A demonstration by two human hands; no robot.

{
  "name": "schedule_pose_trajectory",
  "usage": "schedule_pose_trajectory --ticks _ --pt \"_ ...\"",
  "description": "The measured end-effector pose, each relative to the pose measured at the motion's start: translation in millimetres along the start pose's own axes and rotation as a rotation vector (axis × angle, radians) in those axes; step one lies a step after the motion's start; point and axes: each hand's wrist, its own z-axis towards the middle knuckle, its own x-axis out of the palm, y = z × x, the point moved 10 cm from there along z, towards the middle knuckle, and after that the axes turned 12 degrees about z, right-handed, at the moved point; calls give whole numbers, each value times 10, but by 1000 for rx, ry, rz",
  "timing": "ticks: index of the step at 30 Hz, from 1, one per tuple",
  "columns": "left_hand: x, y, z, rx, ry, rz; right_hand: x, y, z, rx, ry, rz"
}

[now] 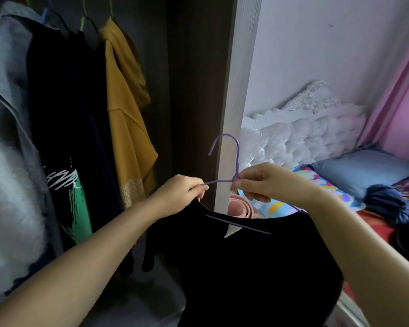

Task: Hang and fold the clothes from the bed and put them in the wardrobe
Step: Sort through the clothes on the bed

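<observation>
A black top point(253, 267) hangs on a purple wire hanger point(232, 147) in front of me, at the wardrobe's open side. My left hand point(180, 194) pinches the hanger's left arm together with the top's shoulder. My right hand point(262, 182) grips the hanger at the twisted neck below the hook. The hanger's bottom bar shows through the neckline. The hook points up, free of any rail.
Inside the wardrobe point(198, 90) hang a mustard garment point(125, 114), dark tops point(64, 128) and grey and white fluffy pieces point(7, 175). To the right is the bed point(340, 197) with a blue pillow point(364, 171), a dark blue bundle of clothes point(387, 204) and a white tufted headboard point(305, 135).
</observation>
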Motion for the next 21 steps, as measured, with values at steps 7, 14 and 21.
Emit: schedule_pose_trajectory --ticks 7,14,21 --pt "-735 407 -5 -9 -372 18 -649 -551 -445 172 -77 -500" --pt "-788 479 157 36 -331 0 -521 -401 -376 162 -77 -531" --pt "-946 423 207 119 -339 -89 -359 338 -185 -130 -400 -529"
